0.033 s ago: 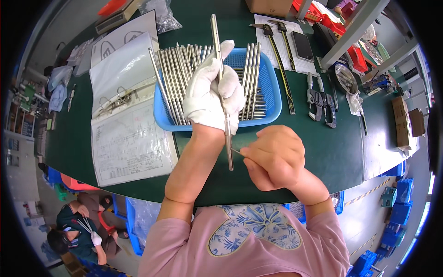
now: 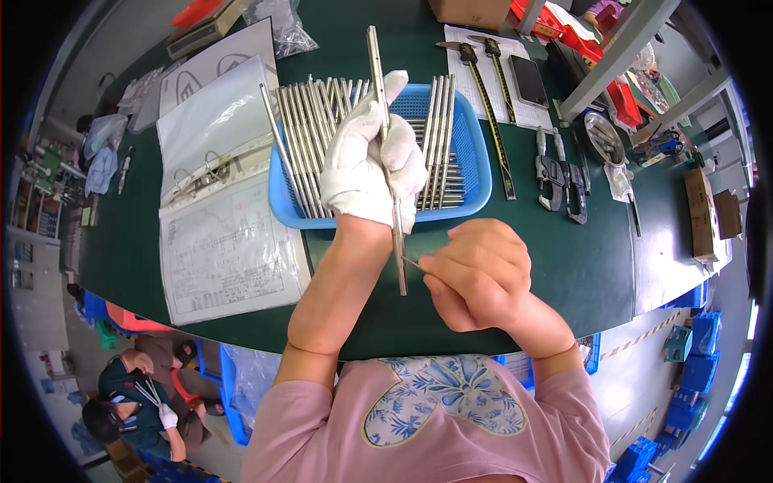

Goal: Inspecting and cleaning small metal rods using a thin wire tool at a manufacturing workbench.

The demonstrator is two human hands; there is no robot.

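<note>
Gloved left hand (image 2: 372, 165) grasps a rod (image 2: 386, 153) upright, above the basket (image 2: 475, 173). Right hand (image 2: 475, 274) (bare) pinches a thin pin (image 2: 411, 262) touching the rod's lower end.

phone: black slab with a dark screen (image 2: 529, 80), lying on a white sheet at the bench's far right
cardboard box: brown (image 2: 469, 11), far edge of bench
plastic bag: clear, crinkly (image 2: 282, 28), far left of the box

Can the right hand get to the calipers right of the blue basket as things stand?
Probably, but not freely: the right hand is pinching a thin tool against the metal rod. The green mat between it and the calipers is bare.
</note>
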